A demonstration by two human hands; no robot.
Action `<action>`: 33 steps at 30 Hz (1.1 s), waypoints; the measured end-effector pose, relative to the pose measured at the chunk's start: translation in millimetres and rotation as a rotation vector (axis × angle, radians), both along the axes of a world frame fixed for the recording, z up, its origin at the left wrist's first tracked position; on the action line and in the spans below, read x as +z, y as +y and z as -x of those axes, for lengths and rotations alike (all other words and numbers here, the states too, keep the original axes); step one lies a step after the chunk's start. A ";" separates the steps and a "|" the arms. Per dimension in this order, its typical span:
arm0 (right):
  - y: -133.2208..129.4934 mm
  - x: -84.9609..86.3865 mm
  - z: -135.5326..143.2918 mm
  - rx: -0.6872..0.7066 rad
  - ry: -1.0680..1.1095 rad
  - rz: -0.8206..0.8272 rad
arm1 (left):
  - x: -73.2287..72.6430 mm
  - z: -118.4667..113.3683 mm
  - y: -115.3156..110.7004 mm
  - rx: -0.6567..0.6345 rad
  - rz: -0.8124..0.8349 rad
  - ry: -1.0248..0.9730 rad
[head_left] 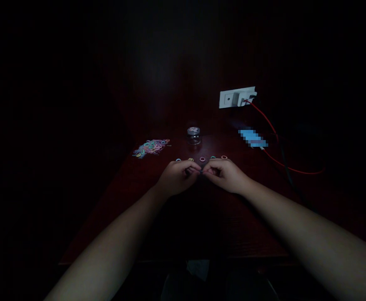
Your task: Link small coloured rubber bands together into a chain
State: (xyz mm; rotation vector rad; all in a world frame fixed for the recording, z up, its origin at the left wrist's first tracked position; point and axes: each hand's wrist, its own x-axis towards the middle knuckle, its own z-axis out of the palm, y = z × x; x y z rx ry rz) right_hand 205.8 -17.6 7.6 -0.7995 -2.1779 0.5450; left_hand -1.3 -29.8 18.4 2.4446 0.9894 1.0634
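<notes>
My left hand [180,177] and my right hand [225,174] meet at the fingertips above the table's middle. Both pinch a small bluish hair tie [201,171], mostly hidden by the fingers. Just beyond the hands lies a row of several small hair ties: a blue one [178,160], a yellow one [191,159], a pink one [202,161], a green one [213,157] and an orange one [224,156]. My hands partly cover some of them. To the left sits a loose pile of pastel hair ties [151,147].
A small clear jar with a lid [193,136] stands behind the row. At right, a lit phone [252,137] lies on the dark red table [133,184]. Its red cable [266,117] loops from a wall socket [228,99]. The surroundings are very dark.
</notes>
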 end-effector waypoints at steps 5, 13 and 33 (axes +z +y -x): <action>1.1 -1.5 -2.0 -0.015 0.004 0.006 | 2.1 -2.5 -4.7 -0.002 0.027 -0.047; -0.1 -2.1 -3.2 -0.046 0.035 0.059 | -6.4 -5.2 -4.1 0.030 0.121 -0.097; 40.0 -17.8 -37.9 -0.339 0.227 0.053 | -42.9 56.4 0.9 0.435 0.202 -0.394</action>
